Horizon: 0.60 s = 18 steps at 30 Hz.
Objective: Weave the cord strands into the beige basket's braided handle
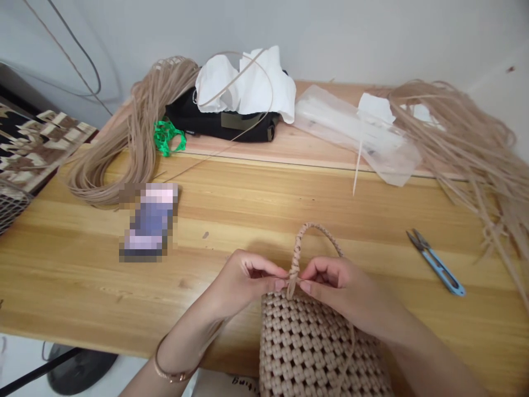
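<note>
A woven tan cord bag (306,347) stands at the near edge of the table, its body a knotted, open basket pattern. A braided cord handle (303,242) arches up from its top. My left hand (243,278) and my right hand (330,278) meet at the handle's base. Each pinches a flat tan strand (292,281) between thumb and fingers, and the fingertips partly hide the wrapped joint. A loose strand hangs down the bag's right side. A bracelet circles my left wrist.
Blue-handled thread snips (436,263) lie on the wooden table (78,264) to the right. Bundles of tan cord (458,143) (124,138) lie at the back, near a black bag (219,118), white tissue (248,82), a plastic sleeve (355,135) and a pixelated object (149,223).
</note>
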{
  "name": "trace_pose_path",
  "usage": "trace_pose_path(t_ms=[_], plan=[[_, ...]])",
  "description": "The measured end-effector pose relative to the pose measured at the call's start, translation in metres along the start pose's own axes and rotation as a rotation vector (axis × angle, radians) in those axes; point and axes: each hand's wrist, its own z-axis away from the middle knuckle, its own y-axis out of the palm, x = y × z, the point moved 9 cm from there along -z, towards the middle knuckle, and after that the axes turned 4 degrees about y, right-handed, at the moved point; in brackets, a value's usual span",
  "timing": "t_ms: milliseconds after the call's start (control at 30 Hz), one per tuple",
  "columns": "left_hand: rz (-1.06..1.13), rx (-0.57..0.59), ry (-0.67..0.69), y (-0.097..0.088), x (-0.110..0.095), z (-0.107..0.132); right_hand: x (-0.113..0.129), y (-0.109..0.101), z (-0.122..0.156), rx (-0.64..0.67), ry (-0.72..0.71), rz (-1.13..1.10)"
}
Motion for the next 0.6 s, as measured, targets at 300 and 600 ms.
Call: trace_pose_path(t_ms=[300,600], plan=[[-0.426,-0.075,0.201,0.004,-0.019,0.009,-0.001,0.003,-0.002,-0.065,0.066,0.016],[-1.039,-0.077,0.409,0.034,-0.043,0.039,0.002,0.002,0.003,-0.159,0.04,0.09]])
